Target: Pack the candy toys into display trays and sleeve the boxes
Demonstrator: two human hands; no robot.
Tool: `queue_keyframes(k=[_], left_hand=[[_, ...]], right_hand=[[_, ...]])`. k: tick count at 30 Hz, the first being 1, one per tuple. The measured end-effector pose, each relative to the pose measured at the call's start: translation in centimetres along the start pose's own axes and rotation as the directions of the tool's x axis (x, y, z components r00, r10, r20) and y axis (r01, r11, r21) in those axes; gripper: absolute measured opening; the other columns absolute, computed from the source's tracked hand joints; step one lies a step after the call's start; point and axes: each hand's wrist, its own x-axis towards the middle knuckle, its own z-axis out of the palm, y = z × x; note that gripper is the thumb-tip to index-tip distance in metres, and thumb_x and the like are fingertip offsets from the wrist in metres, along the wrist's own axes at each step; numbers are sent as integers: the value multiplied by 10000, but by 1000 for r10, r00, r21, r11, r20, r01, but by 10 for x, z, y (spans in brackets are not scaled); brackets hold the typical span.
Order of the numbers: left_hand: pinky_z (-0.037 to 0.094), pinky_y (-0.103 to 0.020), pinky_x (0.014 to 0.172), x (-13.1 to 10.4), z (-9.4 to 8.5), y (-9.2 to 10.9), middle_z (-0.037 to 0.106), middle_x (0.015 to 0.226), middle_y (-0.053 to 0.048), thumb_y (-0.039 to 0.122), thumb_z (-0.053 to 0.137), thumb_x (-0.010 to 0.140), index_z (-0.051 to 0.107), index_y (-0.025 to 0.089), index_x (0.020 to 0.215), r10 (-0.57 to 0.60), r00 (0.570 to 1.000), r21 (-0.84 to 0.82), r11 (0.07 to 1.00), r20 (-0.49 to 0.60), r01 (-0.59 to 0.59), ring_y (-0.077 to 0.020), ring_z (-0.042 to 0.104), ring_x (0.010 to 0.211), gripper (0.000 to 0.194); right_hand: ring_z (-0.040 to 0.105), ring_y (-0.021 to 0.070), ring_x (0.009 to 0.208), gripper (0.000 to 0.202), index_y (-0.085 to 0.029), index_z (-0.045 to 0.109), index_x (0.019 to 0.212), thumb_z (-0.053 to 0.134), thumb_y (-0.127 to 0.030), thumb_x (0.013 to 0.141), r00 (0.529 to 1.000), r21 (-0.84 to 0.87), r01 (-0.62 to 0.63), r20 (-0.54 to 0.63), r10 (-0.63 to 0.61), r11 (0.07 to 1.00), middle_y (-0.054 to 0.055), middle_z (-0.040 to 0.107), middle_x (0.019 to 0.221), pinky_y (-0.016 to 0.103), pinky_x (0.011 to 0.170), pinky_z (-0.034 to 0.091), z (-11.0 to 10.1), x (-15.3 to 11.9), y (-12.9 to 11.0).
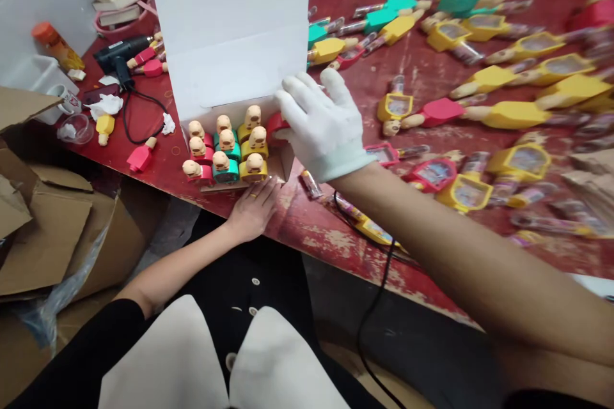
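My right hand (322,120), in a white glove, grips a red toy (277,130) at the right side of an open white box (235,70). The glove hides most of that toy. Inside the box stand several toys with tan animal heads, in rows: pink ones (201,152) at left, green ones (225,169) in the middle and yellow ones (254,169) at right. My left hand (254,208) is bare with a ring. Its fingers lie stretched against the box's front edge.
More toys, yellow (518,114), green (463,1) and pink (437,112), lie across the red table (336,236) at right, some blurred. At left are a heat gun (122,54), a mug (64,99) and an orange-capped bottle (57,45). Cardboard (52,223) stands below; a black cable (369,319) hangs down.
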Motion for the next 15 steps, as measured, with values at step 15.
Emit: queue_keyframes(k=[15], left_hand=[[279,-429,1292,-1,1,0,358,1649,-166,252,308,1058,338,58,1561,0,999,42,999,32,-1,-273,332,1559,540]], right_hand=[[537,259,1189,265,-102,625,790,504,-253,970,750,-74,409,596,-289,909,80,630,1043,452,995,454,-1,51,23]])
